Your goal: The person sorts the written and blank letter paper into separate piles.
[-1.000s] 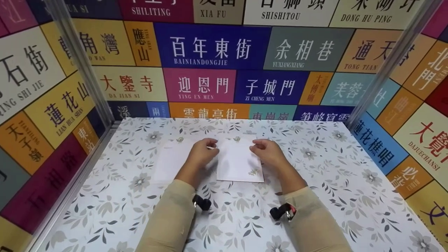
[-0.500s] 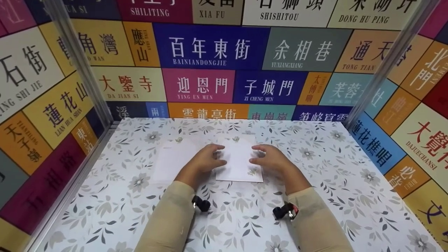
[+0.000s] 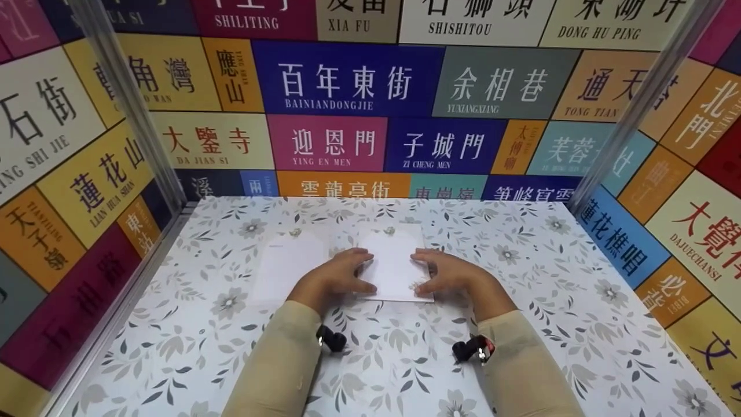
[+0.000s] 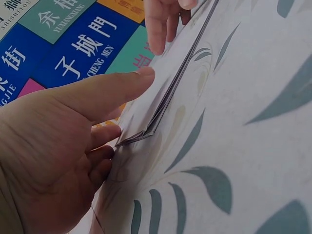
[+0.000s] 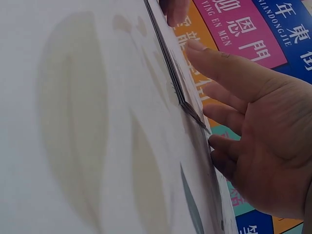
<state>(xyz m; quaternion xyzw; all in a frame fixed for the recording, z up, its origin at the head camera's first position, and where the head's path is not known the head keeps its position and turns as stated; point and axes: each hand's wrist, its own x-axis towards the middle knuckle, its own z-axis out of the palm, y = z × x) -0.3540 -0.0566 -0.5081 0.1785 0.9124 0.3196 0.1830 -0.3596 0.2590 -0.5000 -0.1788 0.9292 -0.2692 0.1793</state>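
A thin stack of white stationery paper (image 3: pixel 393 266), with small floral prints, lies flat in the middle of the table in the head view. My left hand (image 3: pixel 337 273) is at its left side and my right hand (image 3: pixel 456 274) at its right side. Both thumbs point inward over the near part of the stack, fingers spread and slightly bent. Layered edges of the stack (image 4: pixel 168 93) show in the left wrist view, where the left fingertips are close to a corner. From the right wrist, the right fingers (image 5: pixel 226 117) also come up to a corner; whether they touch is unclear.
Left of the stack lies another pale sheet or pile (image 3: pixel 289 260), with a floral print at its top and partly behind the left hand. A leaf-and-flower patterned cover (image 3: pixel 399 365) spans the table. Panels with lettering (image 3: pixel 347 75) stand around it, with metal posts at the corners.
Both hands have come nearer along the sides of the stack. Their fingers have gone from bunched together to spread, with the thumbs apart. The stack stays in place.
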